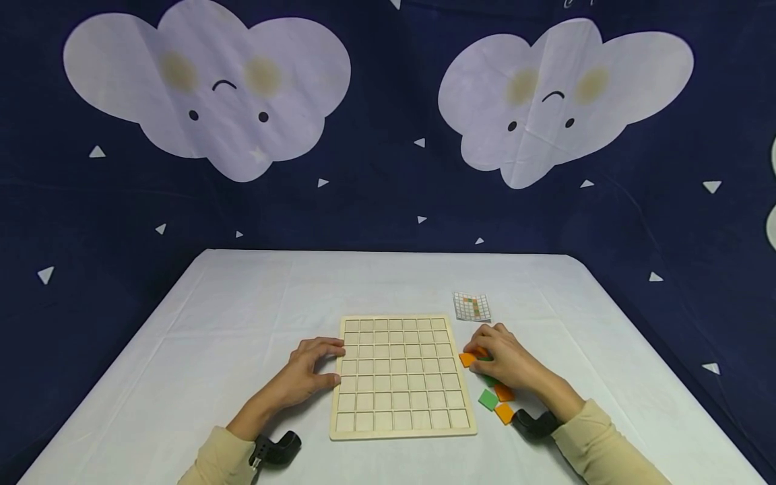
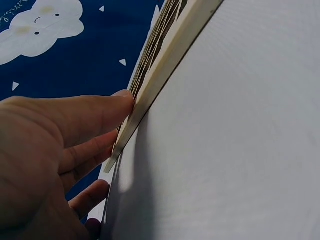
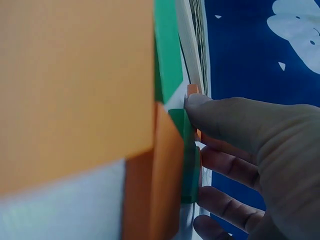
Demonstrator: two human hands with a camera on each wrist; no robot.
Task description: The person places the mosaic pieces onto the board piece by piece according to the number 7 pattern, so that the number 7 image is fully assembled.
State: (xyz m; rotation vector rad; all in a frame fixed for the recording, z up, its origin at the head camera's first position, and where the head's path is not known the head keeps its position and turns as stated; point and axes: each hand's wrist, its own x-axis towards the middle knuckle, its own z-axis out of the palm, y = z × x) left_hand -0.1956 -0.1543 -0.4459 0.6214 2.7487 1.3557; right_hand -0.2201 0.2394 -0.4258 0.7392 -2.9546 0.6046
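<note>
A pale wooden grid board [image 1: 403, 433] lies on the white table. Along its left rim, my left hand [image 1: 306, 369] rests its thumb and fingertips, the fingers loosely extended. The left wrist view shows the thumb [image 2: 97, 112] against the board's edge [image 2: 150, 90]. Just off the board's right side, my right hand [image 1: 506, 357] pinches an orange square tile [image 3: 193, 90] between thumb and fingers. Green tiles [image 1: 488, 400] and orange tiles [image 1: 504, 413] lie loosely near that hand, some partly hidden beneath it. In the right wrist view, a blurred orange tile [image 3: 75, 90] fills the near left.
A small printed grid card [image 1: 471, 307] with orange and green squares lies beyond the board's far right corner. The white tablecloth [image 1: 242, 303] spreads all round. Behind the table hangs a dark blue cloth [image 1: 388, 202] with clouds.
</note>
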